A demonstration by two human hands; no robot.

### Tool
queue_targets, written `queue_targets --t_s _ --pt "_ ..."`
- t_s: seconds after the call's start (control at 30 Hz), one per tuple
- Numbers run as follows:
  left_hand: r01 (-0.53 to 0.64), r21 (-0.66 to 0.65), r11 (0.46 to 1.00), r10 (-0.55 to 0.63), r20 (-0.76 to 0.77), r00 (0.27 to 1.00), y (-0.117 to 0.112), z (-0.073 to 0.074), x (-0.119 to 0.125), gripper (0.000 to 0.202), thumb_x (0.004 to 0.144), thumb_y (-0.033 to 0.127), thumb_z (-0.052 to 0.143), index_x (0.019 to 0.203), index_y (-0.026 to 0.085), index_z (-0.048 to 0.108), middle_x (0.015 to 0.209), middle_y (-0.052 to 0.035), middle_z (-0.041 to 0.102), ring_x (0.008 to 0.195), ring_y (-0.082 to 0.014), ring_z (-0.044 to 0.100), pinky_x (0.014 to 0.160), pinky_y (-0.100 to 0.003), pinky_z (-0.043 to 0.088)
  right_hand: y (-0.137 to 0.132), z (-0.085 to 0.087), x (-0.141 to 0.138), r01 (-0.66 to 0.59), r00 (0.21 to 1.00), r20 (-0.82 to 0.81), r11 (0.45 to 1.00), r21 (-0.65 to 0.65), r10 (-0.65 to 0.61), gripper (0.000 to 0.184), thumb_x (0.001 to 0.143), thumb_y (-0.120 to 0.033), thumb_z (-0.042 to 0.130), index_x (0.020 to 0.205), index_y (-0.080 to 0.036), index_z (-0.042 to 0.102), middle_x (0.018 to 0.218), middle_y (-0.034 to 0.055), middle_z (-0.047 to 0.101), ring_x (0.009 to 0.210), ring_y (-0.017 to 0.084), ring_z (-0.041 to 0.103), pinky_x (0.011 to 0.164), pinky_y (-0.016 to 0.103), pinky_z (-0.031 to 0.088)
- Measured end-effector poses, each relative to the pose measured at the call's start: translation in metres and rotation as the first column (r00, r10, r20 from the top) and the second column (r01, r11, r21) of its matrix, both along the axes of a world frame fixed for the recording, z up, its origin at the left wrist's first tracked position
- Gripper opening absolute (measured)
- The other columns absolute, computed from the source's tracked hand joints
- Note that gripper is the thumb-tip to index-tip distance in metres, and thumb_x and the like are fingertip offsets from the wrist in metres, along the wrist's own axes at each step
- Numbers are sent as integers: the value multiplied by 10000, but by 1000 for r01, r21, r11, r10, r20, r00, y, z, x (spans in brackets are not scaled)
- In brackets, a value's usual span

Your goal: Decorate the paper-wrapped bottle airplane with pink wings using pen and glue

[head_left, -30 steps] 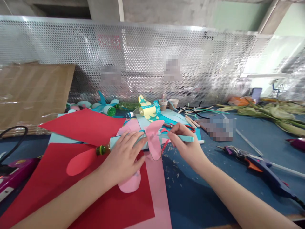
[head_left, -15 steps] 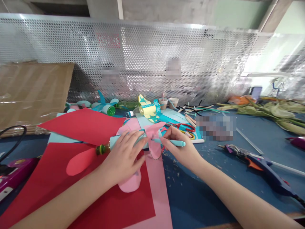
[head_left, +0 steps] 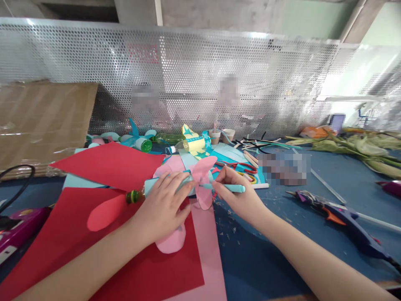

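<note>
A plastic bottle (head_left: pixel 152 185) wrapped in light blue paper lies on its side, its green-ringed neck pointing left. My left hand (head_left: pixel 169 196) wraps over the bottle from above and holds it down. In my right hand (head_left: pixel 234 188) is a light blue marker pen (head_left: pixel 233 188), pinched between the fingers. The pen's hidden end meets the pink paper fin (head_left: pixel 204 169) at the bottle's right end. Another pink paper piece (head_left: pixel 171 241) sticks out under my left hand. Beside the neck lies a red paper oval (head_left: pixel 106 213).
Red paper sheets (head_left: pixel 109 165) spread over the left of the blue table. Scissors (head_left: pixel 241 166) lie beyond my right hand, and a glue gun (head_left: pixel 338 213) lies at the right. Other paper-decorated bottles (head_left: pixel 197 144) and paper cups (head_left: pixel 214 136) stand near the perforated screen (head_left: pixel 194 75).
The pink fin's upper lobe has tilted and now faces me more broadly. My right hand and the pen have shifted very slightly right; my left hand has stayed on the bottle.
</note>
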State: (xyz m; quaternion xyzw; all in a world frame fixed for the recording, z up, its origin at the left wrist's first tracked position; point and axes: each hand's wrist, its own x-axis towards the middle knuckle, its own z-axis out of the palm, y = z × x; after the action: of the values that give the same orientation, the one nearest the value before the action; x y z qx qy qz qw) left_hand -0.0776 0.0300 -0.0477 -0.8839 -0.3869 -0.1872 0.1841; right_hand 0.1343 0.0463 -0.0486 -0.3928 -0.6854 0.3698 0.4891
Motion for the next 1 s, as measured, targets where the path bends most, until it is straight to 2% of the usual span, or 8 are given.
queue_targets --t_s 0.57,0.8,1.0 --pt "8 -9 1000 -7 12 1000 0 0 -2 402 875 255 512 1266 164 540 1312 -177 543 1212 -345 490 1020 -598 372 1 1 -1 33 999 18 999 19 -33 196 806 -310 567 704 -218 428 590 -49 496 546 106 442 521 238 351" --pt "-7 -4 1000 7 -2 1000 0 0 0 398 867 247 522 1252 152 547 1302 -177 551 1209 -343 493 1023 -594 371 0 1 -1 17 1000 -1 1000 6 -17 184 812 -284 562 714 -218 421 602 -54 478 551 102 420 522 233 341" --pt "15 7 1000 -15 57 998 0 -2 -1 429 870 251 521 1289 158 511 1296 -161 567 1213 -333 502 1040 -582 364 0 1 -1 -30 999 21 998 48 29 188 833 -323 551 726 -217 437 644 -42 493 575 108 448 537 240 352"
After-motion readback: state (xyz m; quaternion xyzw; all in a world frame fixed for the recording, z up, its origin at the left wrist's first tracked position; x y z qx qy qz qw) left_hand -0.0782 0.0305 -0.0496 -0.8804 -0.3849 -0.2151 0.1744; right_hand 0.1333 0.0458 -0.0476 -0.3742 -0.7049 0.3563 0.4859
